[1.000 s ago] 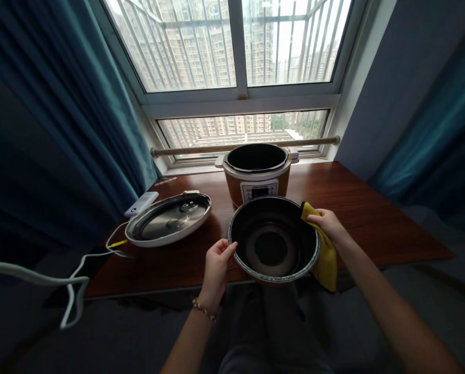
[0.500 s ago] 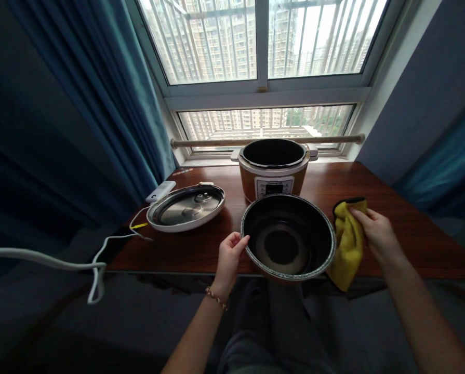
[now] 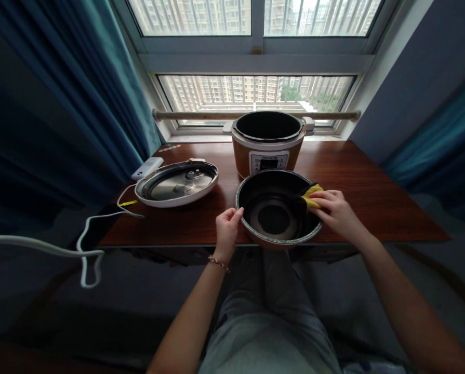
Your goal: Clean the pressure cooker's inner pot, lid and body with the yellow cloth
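Note:
A dark round inner pot (image 3: 273, 236) with a pale speckled rim sits at the table's front edge, its inside facing me. My left hand (image 3: 228, 228) pinches the pot's left rim between thumb and fingers. In my right hand (image 3: 331, 208) is a yellow cloth (image 3: 312, 196) with dark edging, pressed over the pot's right rim and partly down inside. The fingers cover part of the cloth. Just behind the pot stands the pressure cooker body (image 3: 265, 148), brown with a white top ring and a control panel, its top uncovered.
To the left a round cooker lid (image 3: 177, 182) lies with its metal underside up. Beside it are a white box-like device (image 3: 147, 168) and a white cord (image 3: 86, 234) hanging past the table edge. A window rail (image 3: 201, 116) runs behind the wooden table (image 3: 357, 171).
My right hand has moved left, bringing the yellow cloth from beside the pot onto its right rim and inside. The left hand still grips the rim. The view has tilted down.

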`<state>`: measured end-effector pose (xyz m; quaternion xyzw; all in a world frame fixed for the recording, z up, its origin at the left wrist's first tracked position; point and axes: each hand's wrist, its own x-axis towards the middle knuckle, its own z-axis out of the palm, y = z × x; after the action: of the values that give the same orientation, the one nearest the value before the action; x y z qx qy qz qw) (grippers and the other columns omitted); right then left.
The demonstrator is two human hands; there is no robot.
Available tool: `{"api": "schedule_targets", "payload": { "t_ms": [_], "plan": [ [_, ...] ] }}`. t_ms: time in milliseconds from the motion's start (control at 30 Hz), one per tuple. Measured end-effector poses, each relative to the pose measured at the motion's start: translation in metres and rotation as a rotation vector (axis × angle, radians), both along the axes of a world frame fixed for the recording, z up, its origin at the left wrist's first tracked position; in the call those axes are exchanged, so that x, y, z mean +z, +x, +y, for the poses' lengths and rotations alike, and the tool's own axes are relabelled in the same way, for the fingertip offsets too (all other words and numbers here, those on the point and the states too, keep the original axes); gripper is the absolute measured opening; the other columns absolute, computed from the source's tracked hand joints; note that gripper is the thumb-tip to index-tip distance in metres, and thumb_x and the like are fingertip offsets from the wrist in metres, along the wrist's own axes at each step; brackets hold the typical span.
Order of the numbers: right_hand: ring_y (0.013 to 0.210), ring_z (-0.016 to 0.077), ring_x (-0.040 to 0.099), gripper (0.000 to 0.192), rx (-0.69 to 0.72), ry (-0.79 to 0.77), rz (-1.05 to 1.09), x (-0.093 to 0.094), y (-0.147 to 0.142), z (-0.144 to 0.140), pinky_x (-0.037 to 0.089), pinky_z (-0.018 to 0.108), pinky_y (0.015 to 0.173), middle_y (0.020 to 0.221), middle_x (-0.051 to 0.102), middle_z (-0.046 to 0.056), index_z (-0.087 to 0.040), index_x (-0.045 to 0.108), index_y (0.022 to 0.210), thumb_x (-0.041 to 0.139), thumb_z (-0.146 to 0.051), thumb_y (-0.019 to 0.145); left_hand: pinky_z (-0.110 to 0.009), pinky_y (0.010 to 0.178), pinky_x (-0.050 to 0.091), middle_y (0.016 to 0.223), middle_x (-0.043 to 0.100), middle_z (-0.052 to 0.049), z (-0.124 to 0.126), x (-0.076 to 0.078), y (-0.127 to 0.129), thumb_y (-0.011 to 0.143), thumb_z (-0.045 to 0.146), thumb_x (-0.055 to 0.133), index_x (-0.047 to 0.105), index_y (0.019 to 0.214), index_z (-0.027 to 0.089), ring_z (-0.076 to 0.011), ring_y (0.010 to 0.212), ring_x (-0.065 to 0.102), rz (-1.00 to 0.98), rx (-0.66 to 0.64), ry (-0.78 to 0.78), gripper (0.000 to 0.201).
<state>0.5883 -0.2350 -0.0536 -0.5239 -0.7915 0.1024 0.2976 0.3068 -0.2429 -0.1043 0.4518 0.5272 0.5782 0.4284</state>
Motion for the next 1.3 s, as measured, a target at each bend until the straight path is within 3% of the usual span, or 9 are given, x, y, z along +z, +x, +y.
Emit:
{"api": "schedule_targets", "payload": {
  "t_ms": [233, 433, 567, 667, 800, 1000, 1133, 1200, 1300],
  "plan": [
    [0.076, 0.0206, 0.051, 0.029, -0.131, 0.008, -0.218, 0.005, -0.019, -0.022, 0.038, 0.031, 0.068, 0.070, 0.064, 0.005, -0.022, 0.064, 0.066, 0.048, -0.040, 0.082, -0.023, 0.046, 0.023, 0.052, 0.024, 0.005, -0.001, -0.006, 0.020, 0.075, 0.036, 0.050, 0.028, 0.051, 0.020, -0.0095, 0.048, 0.024, 0.040, 0.211, 0.065, 0.037],
    [0.066, 0.0176, 0.050, 0.041, -0.130, -0.021, -0.331, 0.013, -0.079, -0.055, 0.031, 0.030, 0.057, 0.061, 0.061, 0.005, -0.021, 0.058, 0.055, 0.041, -0.042, 0.086, -0.023, 0.045, 0.022, 0.051, 0.025, 0.005, 0.000, -0.007, 0.026, 0.076, 0.034, 0.049, 0.030, 0.051, 0.019, -0.0090, 0.047, 0.024, 0.006, 0.251, 0.086, 0.035],
    [0.071, 0.0158, 0.050, 0.034, -0.068, -0.030, -0.230, 0.011, -0.125, -0.065, 0.033, 0.028, 0.064, 0.070, 0.060, 0.004, -0.019, 0.058, 0.065, 0.039, -0.035, 0.088, -0.022, 0.044, 0.021, 0.049, 0.024, 0.006, 0.001, -0.007, 0.028, 0.075, 0.030, 0.050, 0.030, 0.050, 0.018, -0.0080, 0.047, 0.023, -0.007, 0.298, 0.107, 0.035],
    [0.075, 0.0161, 0.050, 0.025, -0.069, -0.014, -0.208, 0.007, -0.142, -0.069, 0.033, 0.028, 0.069, 0.078, 0.058, 0.005, -0.017, 0.059, 0.079, 0.039, -0.031, 0.089, -0.021, 0.044, 0.021, 0.049, 0.024, 0.006, 0.002, -0.007, 0.027, 0.075, 0.029, 0.050, 0.029, 0.049, 0.018, -0.0074, 0.046, 0.022, -0.008, 0.316, 0.119, 0.035],
    [0.072, 0.0153, 0.049, 0.025, -0.035, -0.027, -0.219, 0.004, -0.130, -0.072, 0.032, 0.028, 0.067, 0.076, 0.056, 0.004, -0.017, 0.057, 0.078, 0.038, -0.029, 0.089, -0.021, 0.044, 0.021, 0.048, 0.024, 0.006, 0.002, -0.007, 0.026, 0.076, 0.029, 0.051, 0.029, 0.049, 0.018, -0.0071, 0.046, 0.023, 0.005, 0.294, 0.119, 0.036],
    [0.067, 0.0139, 0.049, 0.031, 0.069, -0.041, -0.217, 0.003, -0.063, -0.061, 0.034, 0.027, 0.067, 0.066, 0.054, 0.002, -0.017, 0.052, 0.063, 0.039, -0.029, 0.089, -0.021, 0.044, 0.020, 0.049, 0.023, 0.006, 0.001, -0.006, 0.024, 0.076, 0.029, 0.051, 0.028, 0.049, 0.018, -0.0072, 0.046, 0.022, 0.015, 0.286, 0.123, 0.037],
    [0.089, 0.0173, 0.053, 0.029, 0.107, 0.026, -0.166, 0.001, -0.028, -0.049, 0.036, 0.029, 0.082, 0.077, 0.061, 0.005, -0.017, 0.055, 0.067, 0.039, -0.028, 0.089, -0.022, 0.045, 0.020, 0.049, 0.024, 0.006, 0.001, -0.006, 0.023, 0.077, 0.027, 0.051, 0.029, 0.049, 0.018, -0.0073, 0.048, 0.022, 0.048, 0.281, 0.138, 0.037],
    [0.093, 0.0185, 0.053, 0.029, 0.052, 0.058, -0.176, -0.001, -0.028, -0.049, 0.035, 0.029, 0.085, 0.079, 0.062, 0.006, -0.017, 0.057, 0.069, 0.039, -0.028, 0.089, -0.022, 0.045, 0.020, 0.049, 0.024, 0.006, 0.000, -0.006, 0.022, 0.077, 0.027, 0.051, 0.029, 0.049, 0.018, -0.0073, 0.048, 0.022, 0.049, 0.279, 0.138, 0.037],
    [0.076, 0.0181, 0.056, 0.036, -0.117, 0.049, -0.270, -0.002, -0.053, -0.057, 0.036, 0.029, 0.073, 0.068, 0.061, 0.007, -0.016, 0.056, 0.061, 0.037, -0.031, 0.089, -0.021, 0.045, 0.021, 0.050, 0.023, 0.006, 0.000, -0.006, 0.023, 0.077, 0.027, 0.051, 0.029, 0.049, 0.018, -0.0072, 0.048, 0.022, 0.033, 0.285, 0.138, 0.037]
  ]
}}
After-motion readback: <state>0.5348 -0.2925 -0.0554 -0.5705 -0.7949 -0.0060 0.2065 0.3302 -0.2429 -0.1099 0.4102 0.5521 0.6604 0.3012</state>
